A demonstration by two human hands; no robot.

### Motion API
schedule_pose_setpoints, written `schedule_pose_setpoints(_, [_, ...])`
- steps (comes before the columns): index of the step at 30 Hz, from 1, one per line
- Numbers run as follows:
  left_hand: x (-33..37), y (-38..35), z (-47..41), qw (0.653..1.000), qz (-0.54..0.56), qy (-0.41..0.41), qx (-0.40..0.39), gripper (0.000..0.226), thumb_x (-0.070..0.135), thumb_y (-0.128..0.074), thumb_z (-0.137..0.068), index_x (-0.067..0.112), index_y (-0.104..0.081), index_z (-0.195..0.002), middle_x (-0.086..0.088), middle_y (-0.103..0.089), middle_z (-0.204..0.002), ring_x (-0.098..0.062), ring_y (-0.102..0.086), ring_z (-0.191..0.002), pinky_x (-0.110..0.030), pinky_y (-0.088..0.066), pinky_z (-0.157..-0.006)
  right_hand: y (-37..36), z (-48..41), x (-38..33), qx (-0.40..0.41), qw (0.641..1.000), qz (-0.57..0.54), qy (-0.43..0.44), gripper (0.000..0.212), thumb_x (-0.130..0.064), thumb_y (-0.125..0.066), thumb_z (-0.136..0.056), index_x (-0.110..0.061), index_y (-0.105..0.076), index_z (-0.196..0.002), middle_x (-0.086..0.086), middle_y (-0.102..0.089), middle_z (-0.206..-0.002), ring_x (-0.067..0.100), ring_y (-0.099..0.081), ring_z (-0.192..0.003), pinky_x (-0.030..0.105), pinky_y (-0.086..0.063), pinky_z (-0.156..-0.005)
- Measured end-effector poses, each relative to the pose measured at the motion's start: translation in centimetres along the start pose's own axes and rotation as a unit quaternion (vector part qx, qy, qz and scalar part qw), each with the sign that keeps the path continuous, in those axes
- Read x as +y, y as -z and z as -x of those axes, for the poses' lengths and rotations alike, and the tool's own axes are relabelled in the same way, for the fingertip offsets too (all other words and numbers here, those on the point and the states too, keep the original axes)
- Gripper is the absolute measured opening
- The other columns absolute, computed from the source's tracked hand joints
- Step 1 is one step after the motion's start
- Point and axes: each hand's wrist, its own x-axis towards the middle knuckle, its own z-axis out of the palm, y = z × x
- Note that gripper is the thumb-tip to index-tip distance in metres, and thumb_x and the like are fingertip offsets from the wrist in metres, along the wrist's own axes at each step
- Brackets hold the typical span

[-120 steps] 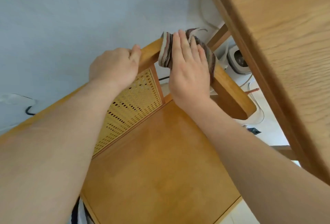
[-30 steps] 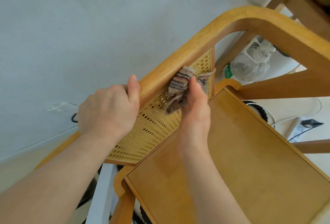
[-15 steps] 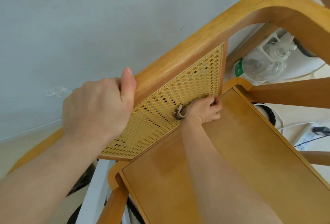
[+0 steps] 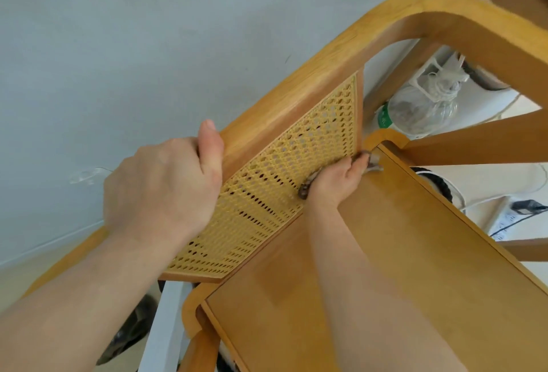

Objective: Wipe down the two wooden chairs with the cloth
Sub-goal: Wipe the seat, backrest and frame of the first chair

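Both bare hands engaged, forearms extended forward from the lower edge of the view.

Left hand (image 4: 160, 190): back of hand toward the camera, fingers curled out of sight over a rail, thumb (image 4: 210, 146) pressed upright along its near face; left forearm enters from the lower left; right hand (image 4: 335, 183): reached further forward and lower, fingers bunched closed around a cloth (image 4: 374, 161), knuckles pointing away; right forearm runs up from the lower right, nearly straight.
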Motion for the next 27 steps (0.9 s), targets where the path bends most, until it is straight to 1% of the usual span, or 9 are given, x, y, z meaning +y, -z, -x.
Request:
schedule_pose_setpoints(3, [-0.2, 0.0, 0.0, 1.0, -0.004, -0.002, 0.006, 0.061, 0.049, -0.013, -0.098, 0.019, -0.041, -0.053, -0.003, -0.036, -0.05, -0.018, -0.026, -0.046, -0.033, -0.026, -0.055, -0.3, 1.9, -1.5, -0.007, 0.998, -0.048, -0.043, 0.05, -0.023, -0.032, -0.102, -0.021, -0.029, -0.152, 0.001, -0.028, -0.158, 0.02, -0.027, -0.144, 0.038, -0.022, -0.119])
schedule_pose_setpoints(6, [-0.2, 0.2, 0.0, 1.0, -0.004, -0.001, -0.008, 0.059, 0.05, -0.013, -0.097, 0.021, -0.039, -0.053, -0.002, -0.035, -0.052, -0.028, -0.034, -0.053, -0.035, -0.028, -0.058, -2.2, 10.6, -5.2, -0.065, 0.98, -0.087, 0.164, 0.048, -0.018, -0.034, -0.102, -0.009, -0.031, -0.149, 0.007, -0.025, -0.159, 0.014, -0.02, -0.146, 0.017, -0.013, -0.117])
schedule_pose_setpoints(10, [-0.1, 0.2, 0.1, 1.0, 0.0, -0.004, -0.011, 0.059, 0.049, -0.012, -0.097, 0.021, -0.039, -0.054, -0.001, -0.035, -0.052, -0.023, -0.03, -0.05, -0.034, -0.027, -0.057, -2.1, 11.3, -4.3, -0.113, 0.921, 0.0, 0.373, 0.049, -0.013, -0.031, -0.098, 0.007, -0.033, -0.143, 0.018, -0.026, -0.154, 0.024, -0.02, -0.147, 0.039, -0.018, -0.12])
schedule_pose_setpoints(12, [-0.2, 0.1, 0.0, 1.0, -0.005, -0.013, -0.002, 0.06, 0.049, -0.01, -0.097, 0.02, -0.039, -0.054, -0.001, -0.037, -0.051, -0.017, -0.027, -0.046, -0.032, -0.024, -0.053, -1.0, 7.2, -1.1, -0.1, 0.944, 0.047, 0.311, 0.049, -0.012, -0.028, -0.1, 0.002, -0.03, -0.147, 0.014, -0.026, -0.156, 0.022, -0.022, -0.146, 0.038, -0.017, -0.121])
schedule_pose_setpoints(15, [-0.5, -0.2, 0.0, 1.0, -0.007, -0.021, 0.009, 0.061, 0.049, -0.01, -0.097, 0.018, -0.041, -0.054, -0.002, -0.038, -0.05, -0.016, -0.028, -0.046, -0.03, -0.021, -0.049, 0.5, 4.0, 2.2, 0.013, 1.0, -0.011, 0.017, 0.047, -0.017, -0.027, -0.105, -0.018, -0.028, -0.152, 0.0, -0.021, -0.16, 0.016, -0.024, -0.146, 0.013, -0.011, -0.109])
schedule_pose_setpoints(18, [-0.4, -0.1, -0.1, 1.0, -0.009, -0.016, 0.008, 0.06, 0.048, -0.012, -0.098, 0.019, -0.04, -0.054, -0.003, -0.036, -0.051, -0.021, -0.026, -0.046, -0.033, -0.025, -0.054, 0.1, 5.9, 0.9, -0.013, 0.999, -0.027, -0.026, 0.046, -0.017, -0.029, -0.105, -0.018, -0.028, -0.152, -0.006, -0.027, -0.156, -0.008, -0.037, -0.133, 0.006, -0.02, -0.106])
schedule_pose_setpoints(20, [-0.4, -0.1, 0.0, 1.0, -0.006, -0.015, 0.006, 0.057, 0.047, -0.014, -0.099, 0.019, -0.038, -0.055, -0.002, -0.034, -0.052, -0.026, -0.03, -0.051, -0.034, -0.026, -0.058, -0.7, 11.7, -1.8, -0.065, 0.989, -0.078, 0.11, 0.045, -0.012, -0.032, -0.104, -0.009, -0.032, -0.149, -0.004, -0.032, -0.151, -0.017, -0.037, -0.128, 0.009, -0.026, -0.108])
schedule_pose_setpoints(24, [-0.3, -0.1, 0.0, 1.0, 0.001, -0.012, 0.011, 0.053, 0.046, -0.015, -0.099, 0.02, -0.039, -0.06, -0.002, -0.03, -0.055, -0.03, -0.037, -0.068, -0.037, -0.029, -0.064, -1.9, 14.6, -2.2, -0.143, 0.919, -0.054, 0.364, 0.047, -0.01, -0.032, -0.098, 0.01, -0.036, -0.139, 0.014, -0.028, -0.15, 0.025, -0.026, -0.145, 0.05, -0.026, -0.116])
schedule_pose_setpoints(27, [-0.4, -0.3, -0.1, 1.0, -0.008, -0.017, 0.011, 0.057, 0.047, -0.013, -0.099, 0.018, -0.037, -0.057, -0.005, -0.034, -0.056, -0.032, -0.039, -0.067, -0.038, -0.03, -0.062, 0.3, 9.4, 3.1, -0.118, 0.933, 0.051, 0.338, 0.047, -0.006, -0.029, -0.097, 0.007, -0.035, -0.142, 0.01, -0.025, -0.152, 0.023, -0.022, -0.146, 0.037, -0.019, -0.12])
